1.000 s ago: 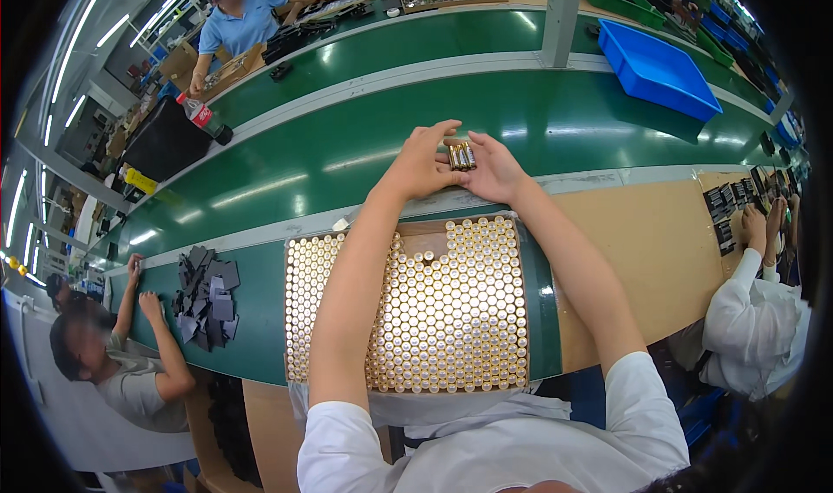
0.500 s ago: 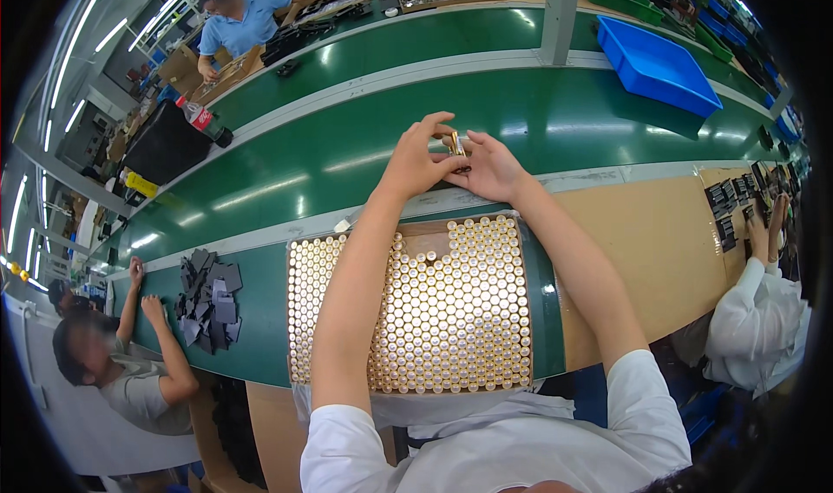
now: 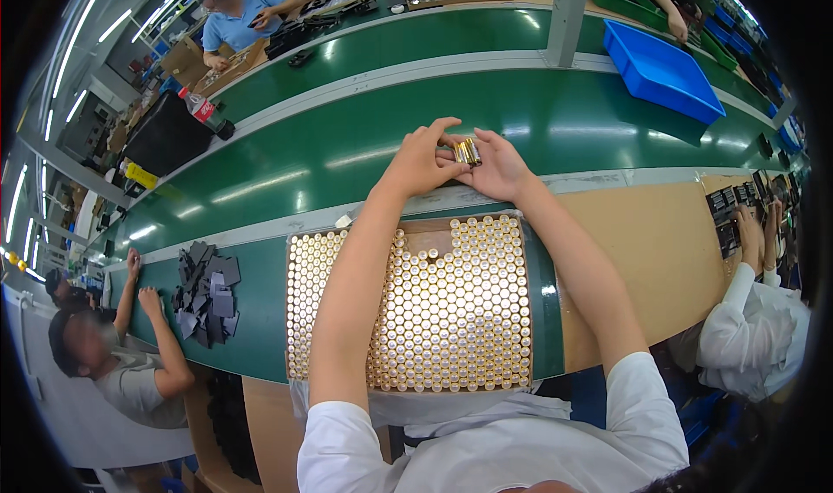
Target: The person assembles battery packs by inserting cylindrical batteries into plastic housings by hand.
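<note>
Several gold-coloured batteries [image 3: 468,152] lie side by side between my two hands, above the green belt. My right hand [image 3: 501,172] cradles them against its palm and fingers. From the other side, the curled fingers and thumb of my left hand [image 3: 419,163] close on the same batteries. Below my forearms sits a cardboard box [image 3: 423,233] packed with upright batteries [image 3: 451,319], their round ends facing up. A gap at its far edge bares the cardboard, with one battery standing slightly apart there. My left forearm covers part of the box.
Dark grey flat pieces [image 3: 206,293] are heaped left of the box. A blue tray [image 3: 664,70] rests at the far right, beyond the belt [image 3: 347,146]. Brown cardboard [image 3: 642,259] covers the table to my right. A bottle [image 3: 201,110] stands far left. Co-workers sit around.
The batteries have turned in my hands, so several now show side by side. My right palm has opened upward a little. The box of batteries looks the same.
</note>
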Tool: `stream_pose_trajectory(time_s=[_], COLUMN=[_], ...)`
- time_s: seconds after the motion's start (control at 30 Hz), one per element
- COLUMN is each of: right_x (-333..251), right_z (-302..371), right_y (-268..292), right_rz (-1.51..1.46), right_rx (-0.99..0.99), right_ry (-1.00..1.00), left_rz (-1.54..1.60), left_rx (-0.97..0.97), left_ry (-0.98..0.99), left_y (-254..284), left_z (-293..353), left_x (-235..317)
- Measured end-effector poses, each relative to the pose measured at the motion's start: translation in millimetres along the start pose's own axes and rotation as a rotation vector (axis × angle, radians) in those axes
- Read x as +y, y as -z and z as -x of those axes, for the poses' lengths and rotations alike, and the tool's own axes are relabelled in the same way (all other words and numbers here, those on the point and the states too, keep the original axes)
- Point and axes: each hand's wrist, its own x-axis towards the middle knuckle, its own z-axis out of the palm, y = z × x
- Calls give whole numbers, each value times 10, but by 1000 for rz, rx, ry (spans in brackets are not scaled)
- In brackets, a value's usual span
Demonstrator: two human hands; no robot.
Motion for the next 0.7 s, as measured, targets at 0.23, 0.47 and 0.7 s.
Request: stream_pose_trajectory(time_s=[0.23, 0.47, 0.7], right_x=[27, 2, 4], right_z=[-105, -90, -2], right_y=[265, 210, -55], right_rz=[-118, -53, 47], right_rx=[-144, -202, 65], right_ry=[-5, -26, 14], left_rz=[10, 15, -30], left_rx=[70, 80, 15], left_ry=[-120, -121, -24], left_y=[-67, -74, -11], left_z=[-70, -16, -18], left_x=[90, 60, 44])
